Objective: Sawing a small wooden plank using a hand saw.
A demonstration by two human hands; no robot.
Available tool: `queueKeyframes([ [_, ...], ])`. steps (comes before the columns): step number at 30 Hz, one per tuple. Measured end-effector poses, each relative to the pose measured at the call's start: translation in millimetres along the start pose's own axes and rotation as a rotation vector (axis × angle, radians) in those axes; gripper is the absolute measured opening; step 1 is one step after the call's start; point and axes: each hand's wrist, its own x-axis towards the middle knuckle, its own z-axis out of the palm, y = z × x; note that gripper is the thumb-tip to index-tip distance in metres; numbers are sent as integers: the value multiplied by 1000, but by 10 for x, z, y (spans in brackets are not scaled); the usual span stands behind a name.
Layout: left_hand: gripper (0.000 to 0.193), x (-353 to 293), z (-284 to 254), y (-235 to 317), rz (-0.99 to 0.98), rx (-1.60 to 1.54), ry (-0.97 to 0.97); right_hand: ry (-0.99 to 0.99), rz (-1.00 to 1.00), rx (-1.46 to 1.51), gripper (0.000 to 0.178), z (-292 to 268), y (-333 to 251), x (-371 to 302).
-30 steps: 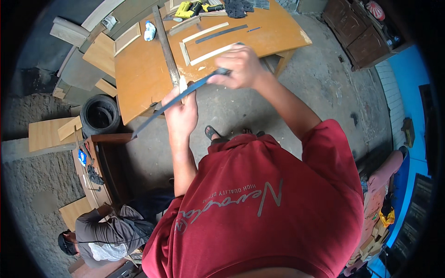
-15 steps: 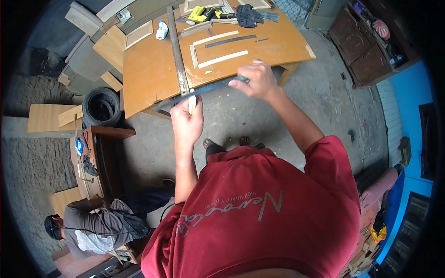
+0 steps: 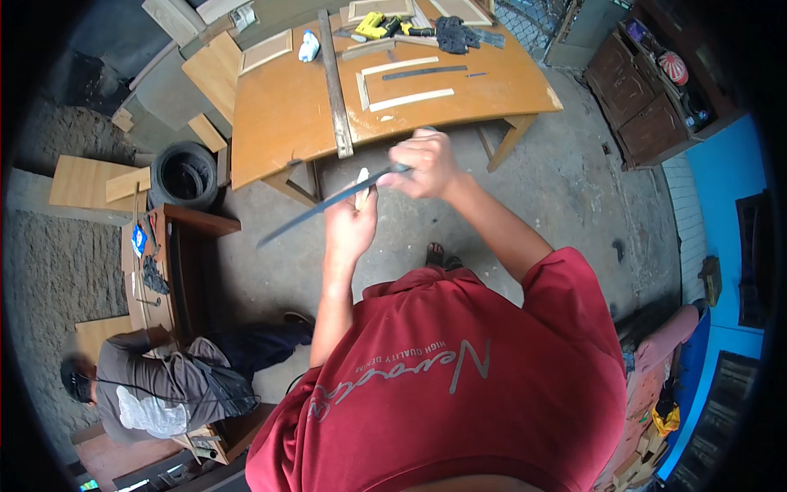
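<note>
My right hand [image 3: 425, 164] is closed around the handle of a narrow hand saw [image 3: 316, 213]. Its long dark blade slants down to the left, across the top of my left hand, and its teeth are too blurred to make out. My left hand [image 3: 351, 223] grips a short pale wood strip [image 3: 361, 190] whose end sticks up beside the blade. Whether blade and strip touch, I cannot tell. Both hands are in front of the wooden table's [image 3: 279, 123] near edge. A long worn wooden board [image 3: 334, 90] lies across the table and juts past that edge.
On the table lie thin pale strips [image 3: 410, 100], a dark flat strip [image 3: 425, 73], a yellow-black power tool [image 3: 379, 26], a white-blue bottle [image 3: 309, 47] and a dark cloth [image 3: 456, 34]. Tyres [image 3: 184, 175] stand left. Another person [image 3: 164, 381] bends over work at lower left.
Both hands have come back from the table edge, bringing the saw and strip. The saw now tilts more steeply down to the left. My view has shifted slightly.
</note>
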Motion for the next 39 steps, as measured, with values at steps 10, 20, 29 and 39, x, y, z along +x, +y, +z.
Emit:
queueKeyframes([
  [10, 35, -697, -639, 31, -118, 5, 75, -6, 138, -42, 54, 178, -422, -410],
  [20, 38, -1006, -901, 60, -183, -144, -34, 113, 851, 305, 46, 416, -1119, -280],
  [29, 21, -1059, -803, -14, -212, -273, -176, -87, 809, 1081, 21, 524, -1861, -84],
  [39, 15, -945, -794, -104, -415, -658, -392, 254, 1092, 1051, 26, 440, -1789, -157],
])
